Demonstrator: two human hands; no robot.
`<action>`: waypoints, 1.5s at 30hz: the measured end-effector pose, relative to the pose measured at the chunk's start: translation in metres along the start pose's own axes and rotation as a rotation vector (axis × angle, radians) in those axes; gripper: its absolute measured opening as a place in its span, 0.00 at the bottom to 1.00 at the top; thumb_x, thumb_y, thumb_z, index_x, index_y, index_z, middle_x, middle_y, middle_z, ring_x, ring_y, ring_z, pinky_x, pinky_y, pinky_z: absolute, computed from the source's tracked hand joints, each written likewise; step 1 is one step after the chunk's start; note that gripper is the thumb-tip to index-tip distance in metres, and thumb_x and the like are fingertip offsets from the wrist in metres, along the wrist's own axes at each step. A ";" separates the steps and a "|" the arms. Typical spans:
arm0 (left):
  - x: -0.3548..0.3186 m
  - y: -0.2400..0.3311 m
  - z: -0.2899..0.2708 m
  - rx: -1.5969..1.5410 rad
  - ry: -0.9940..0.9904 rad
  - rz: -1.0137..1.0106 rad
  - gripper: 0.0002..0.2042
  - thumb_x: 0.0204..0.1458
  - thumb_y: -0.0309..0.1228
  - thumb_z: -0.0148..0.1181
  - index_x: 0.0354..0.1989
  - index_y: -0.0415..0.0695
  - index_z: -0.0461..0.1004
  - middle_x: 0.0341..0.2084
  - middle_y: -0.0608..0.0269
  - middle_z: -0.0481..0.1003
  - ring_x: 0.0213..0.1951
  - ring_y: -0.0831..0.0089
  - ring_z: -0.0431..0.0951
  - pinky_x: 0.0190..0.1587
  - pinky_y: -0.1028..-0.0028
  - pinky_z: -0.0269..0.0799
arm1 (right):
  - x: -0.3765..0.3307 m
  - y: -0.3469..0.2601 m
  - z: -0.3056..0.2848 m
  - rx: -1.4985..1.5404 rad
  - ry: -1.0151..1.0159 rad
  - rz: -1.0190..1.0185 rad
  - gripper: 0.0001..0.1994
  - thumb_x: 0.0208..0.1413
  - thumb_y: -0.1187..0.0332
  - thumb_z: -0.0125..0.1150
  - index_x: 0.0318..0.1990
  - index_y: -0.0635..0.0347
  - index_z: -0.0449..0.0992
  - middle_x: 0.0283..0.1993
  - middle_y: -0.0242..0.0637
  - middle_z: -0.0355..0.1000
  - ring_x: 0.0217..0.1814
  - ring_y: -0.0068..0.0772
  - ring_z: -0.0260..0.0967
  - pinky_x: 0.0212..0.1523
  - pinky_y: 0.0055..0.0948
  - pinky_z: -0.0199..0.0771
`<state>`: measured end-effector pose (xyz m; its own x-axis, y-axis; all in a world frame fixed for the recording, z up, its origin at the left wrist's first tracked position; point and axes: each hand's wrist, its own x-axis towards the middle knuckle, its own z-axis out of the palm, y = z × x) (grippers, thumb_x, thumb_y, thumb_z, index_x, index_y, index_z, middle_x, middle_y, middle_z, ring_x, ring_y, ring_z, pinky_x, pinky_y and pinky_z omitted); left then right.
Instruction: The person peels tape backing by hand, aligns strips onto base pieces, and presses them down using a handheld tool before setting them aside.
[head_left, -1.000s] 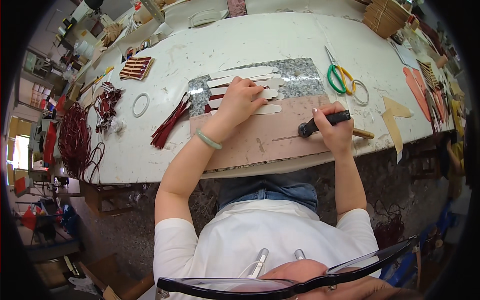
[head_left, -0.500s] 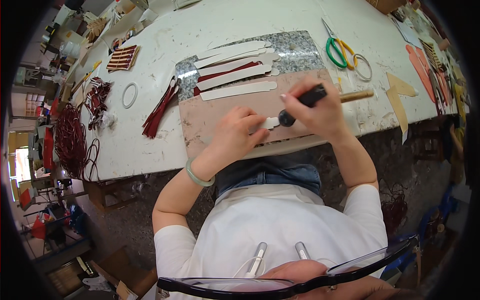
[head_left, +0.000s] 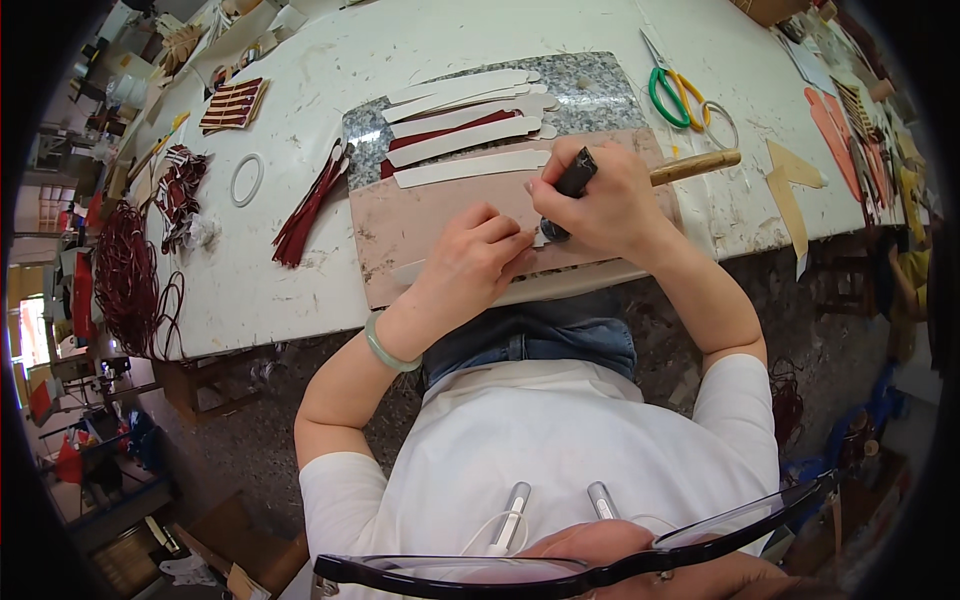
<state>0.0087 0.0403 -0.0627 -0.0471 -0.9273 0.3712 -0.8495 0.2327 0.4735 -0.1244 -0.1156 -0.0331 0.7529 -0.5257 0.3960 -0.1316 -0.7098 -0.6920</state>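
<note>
On the pinkish-brown work board (head_left: 385,230), my left hand (head_left: 475,250) presses down a pale strip (head_left: 408,272), fingertips near its right end. Most of that strip is hidden under the hand. My right hand (head_left: 605,200) grips a hammer (head_left: 575,172) around its black head, the wooden handle sticking out to the right. The hammer's rounded lower end meets the strip's right end beside my left fingertips. Farther back on the board lie several white strips (head_left: 465,138), with dark red ones (head_left: 450,142) partly beneath them.
A speckled stone slab (head_left: 590,95) shows behind the board. Scissors (head_left: 672,98) with green and yellow handles lie back right, beside a roll of tape or ring (head_left: 722,125). Leftward are dark red strips (head_left: 308,210), a white ring (head_left: 247,180) and tangled red cord (head_left: 128,270).
The hammer has turned more upright in my right hand, and its handle has swung away from me. My left hand stays on the strip. The whole view has shifted slightly.
</note>
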 end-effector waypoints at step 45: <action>-0.013 -0.010 0.006 -0.209 0.166 -0.183 0.04 0.41 0.22 0.67 0.28 0.40 0.80 0.28 0.63 0.76 0.38 0.60 0.72 0.44 0.66 0.73 | -0.003 -0.007 0.007 -0.133 0.041 -0.225 0.10 0.46 0.66 0.71 0.24 0.49 0.72 0.18 0.27 0.71 0.18 0.34 0.66 0.30 0.31 0.63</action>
<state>0.0147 0.0488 -0.0773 0.1975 -0.9026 0.3824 -0.7091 0.1378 0.6915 -0.1211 -0.1059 -0.0339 0.7464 -0.3644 0.5569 -0.0494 -0.8648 -0.4997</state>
